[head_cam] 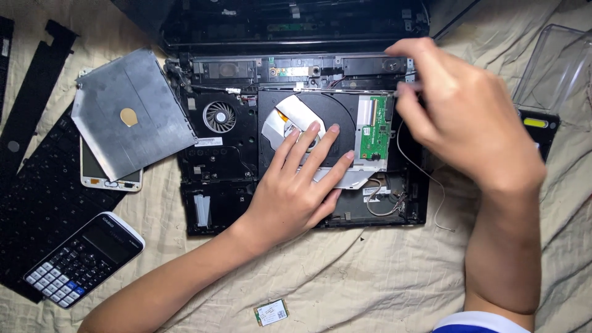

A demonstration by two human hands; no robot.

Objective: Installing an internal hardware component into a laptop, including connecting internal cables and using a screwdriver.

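A dismantled black laptop base (216, 166) lies open on a cream cloth, its fan (219, 116) and speakers exposed. An optical drive (320, 108) with its cover off sits in the middle of the base, with a green circuit board (375, 128) at its right side. My left hand (295, 185) rests flat on the drive, fingers spread over the white inner parts. My right hand (459, 114) hovers at the drive's upper right corner, fingers curled near the laptop's edge; whether it pinches anything is hidden.
A grey metal cover plate (129, 114) lies left of the laptop, over a white phone (92, 172). A black keyboard (37, 203) and a calculator (83, 259) are at the left. A small wireless card (271, 313) lies near the bottom. A clear plastic case (555, 68) sits right.
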